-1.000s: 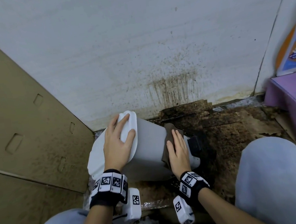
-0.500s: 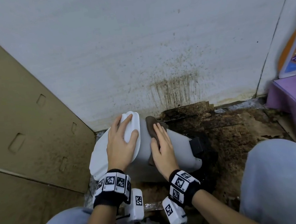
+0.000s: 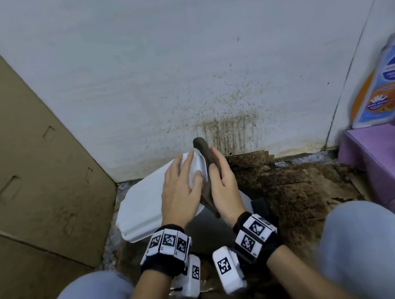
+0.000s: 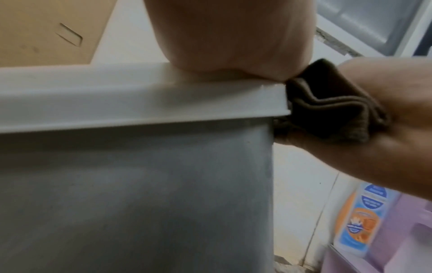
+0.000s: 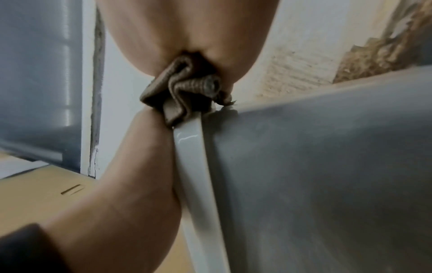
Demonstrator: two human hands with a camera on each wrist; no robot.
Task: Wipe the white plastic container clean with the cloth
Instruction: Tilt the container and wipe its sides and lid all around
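With the left hand (image 3: 180,194) spread flat on the container (image 3: 146,207), its right hand (image 3: 223,188) neighbour at three o'clock, fingers clamped on the cloth (image 3: 204,153), should press evenly along the rim.

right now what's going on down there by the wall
A person is wiping a white container lying on its side on a dirty floor. The left hand lies flat on its lid end, steadying it. The right hand presses a brown cloth against the rim beside the lid.
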